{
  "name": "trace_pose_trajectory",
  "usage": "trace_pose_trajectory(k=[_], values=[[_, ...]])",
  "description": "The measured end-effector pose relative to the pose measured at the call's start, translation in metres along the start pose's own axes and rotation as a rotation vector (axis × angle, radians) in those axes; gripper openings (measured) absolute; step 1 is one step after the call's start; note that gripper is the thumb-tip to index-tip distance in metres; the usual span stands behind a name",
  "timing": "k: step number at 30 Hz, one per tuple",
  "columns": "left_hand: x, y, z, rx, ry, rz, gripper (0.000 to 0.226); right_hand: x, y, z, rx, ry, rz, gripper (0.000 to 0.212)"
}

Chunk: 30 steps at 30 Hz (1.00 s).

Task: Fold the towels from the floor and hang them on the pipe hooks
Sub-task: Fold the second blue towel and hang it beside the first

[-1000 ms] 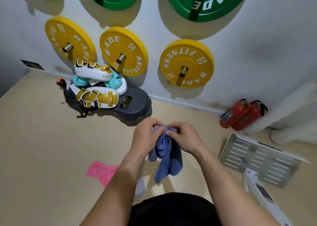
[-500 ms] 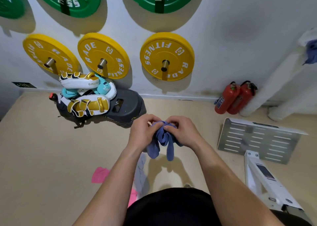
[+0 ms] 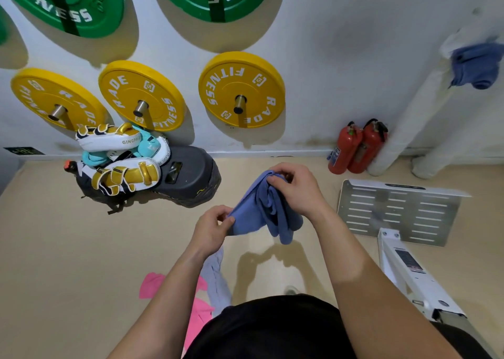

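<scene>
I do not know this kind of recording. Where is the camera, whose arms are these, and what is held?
There is no machine: a person wears a wide-angle camera on the head, so you look down along their own arms. The left hand pinches an edge of a blue towel; the right hand grips its bunched upper part. On the floor below lie a pink towel and a pale grey towel. A second blue towel hangs on the white pipe at the right.
</scene>
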<state>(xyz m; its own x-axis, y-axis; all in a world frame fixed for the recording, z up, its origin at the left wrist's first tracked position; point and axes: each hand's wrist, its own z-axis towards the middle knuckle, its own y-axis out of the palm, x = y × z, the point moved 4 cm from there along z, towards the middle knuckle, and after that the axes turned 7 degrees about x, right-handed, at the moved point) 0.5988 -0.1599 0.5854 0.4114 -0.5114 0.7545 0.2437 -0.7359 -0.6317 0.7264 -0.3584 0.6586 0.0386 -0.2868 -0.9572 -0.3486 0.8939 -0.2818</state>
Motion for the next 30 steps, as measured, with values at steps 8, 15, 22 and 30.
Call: trace_pose_trajectory(k=[8,15,22,30], values=[[-0.02,-0.023,-0.008,0.251,-0.107,-0.038,0.021,0.018,-0.025,0.001,0.069,0.025,0.003,0.018],[0.016,-0.045,-0.012,0.473,-0.019,-0.075,0.018,0.032,-0.027,-0.003,0.158,0.111,-0.035,0.016],[0.076,-0.007,-0.007,0.275,0.102,-0.121,0.019,0.029,0.0,-0.013,-0.023,0.078,-0.105,0.035],[0.08,0.022,-0.01,0.05,0.117,-0.122,0.026,0.022,0.013,-0.016,-0.135,0.033,-0.004,0.028]])
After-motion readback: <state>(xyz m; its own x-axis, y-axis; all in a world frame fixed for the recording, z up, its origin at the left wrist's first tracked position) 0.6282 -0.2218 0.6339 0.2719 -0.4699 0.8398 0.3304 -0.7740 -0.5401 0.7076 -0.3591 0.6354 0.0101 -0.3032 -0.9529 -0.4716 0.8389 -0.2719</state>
